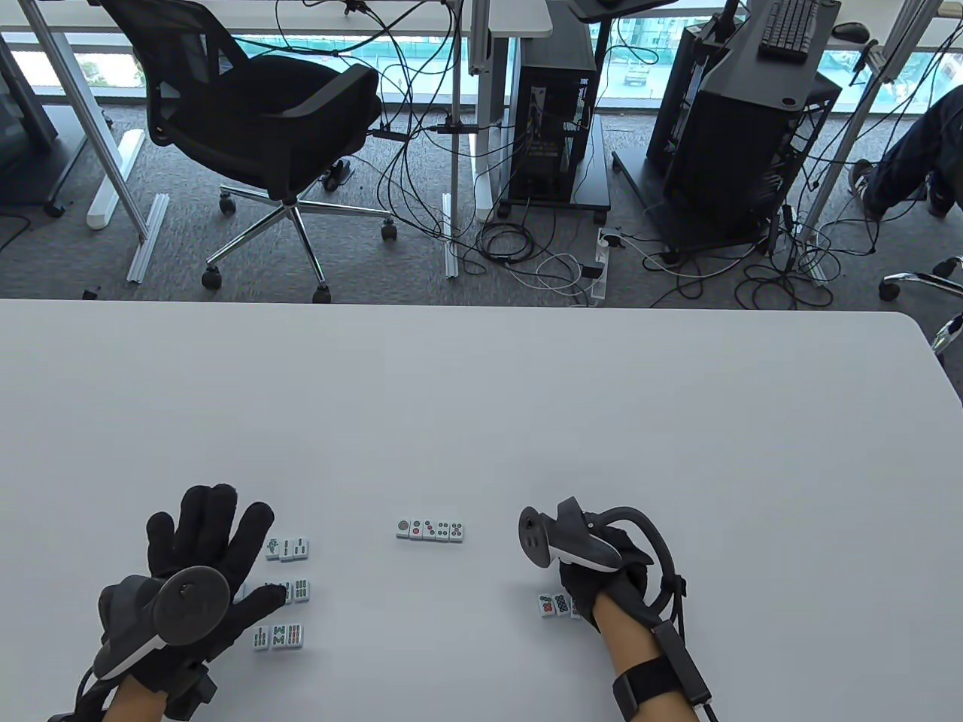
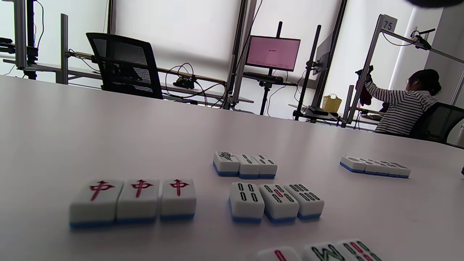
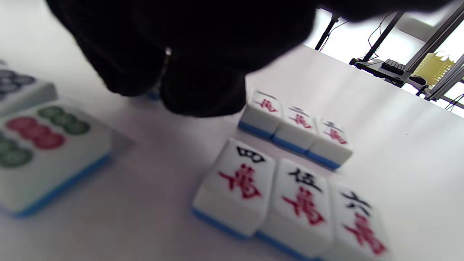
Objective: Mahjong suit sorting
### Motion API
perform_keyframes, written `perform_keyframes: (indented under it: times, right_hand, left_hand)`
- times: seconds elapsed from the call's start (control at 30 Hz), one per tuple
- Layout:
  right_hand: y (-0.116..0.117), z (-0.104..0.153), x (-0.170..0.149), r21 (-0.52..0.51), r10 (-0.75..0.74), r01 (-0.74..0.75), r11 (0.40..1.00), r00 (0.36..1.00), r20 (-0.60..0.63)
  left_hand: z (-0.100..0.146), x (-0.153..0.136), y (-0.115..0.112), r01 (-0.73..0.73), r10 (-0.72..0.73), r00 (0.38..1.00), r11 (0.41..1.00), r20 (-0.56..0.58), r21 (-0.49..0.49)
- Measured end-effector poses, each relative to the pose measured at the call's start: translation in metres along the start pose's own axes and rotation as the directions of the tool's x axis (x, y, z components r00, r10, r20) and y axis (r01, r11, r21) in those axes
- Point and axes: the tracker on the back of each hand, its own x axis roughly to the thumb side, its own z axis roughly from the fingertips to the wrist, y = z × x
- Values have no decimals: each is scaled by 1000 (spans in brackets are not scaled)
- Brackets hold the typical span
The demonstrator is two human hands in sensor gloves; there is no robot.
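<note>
Three red-character tiles [image 2: 134, 198] sat side by side at the far left of the white table [image 1: 481, 406], hidden under the left hand [image 1: 197, 560] in the table view. That hand lay flat with its fingers spread, gripping nothing. Just to its right stood three short rows of green bamboo tiles [image 1: 286, 590], face up on blue bases. A row of five circle tiles [image 1: 429, 529] lay further right, well apart. More circle tiles [image 1: 555, 605] touched the right hand [image 1: 602, 575]; whether that hand gripped anything could not be told. Beside it lay character tiles [image 3: 290, 195] in two rows.
</note>
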Motion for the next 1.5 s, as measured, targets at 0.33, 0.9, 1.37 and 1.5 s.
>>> perform_keyframes:
  times: [0.33,0.9,1.37,1.5]
  right_hand:
    - [-19,-13,21,-136,-72,72,988,997,-2]
    - [-38,-36,85,-212,-124,146,966,985,117]
    - [-42,-14,63,-211,-111,135,968,986,123]
    - [-34,9,49,-139,-93,112,984,986,135]
  left_hand:
    - [-1,0,0,-5,5,1000,1000,5,3]
    - [0,0,2,-19,19,1000,1000,9,19]
    - [1,0,1,-15,15,1000,1000,12,16]
    - [1,0,2,-17,17,1000,1000,10,18]
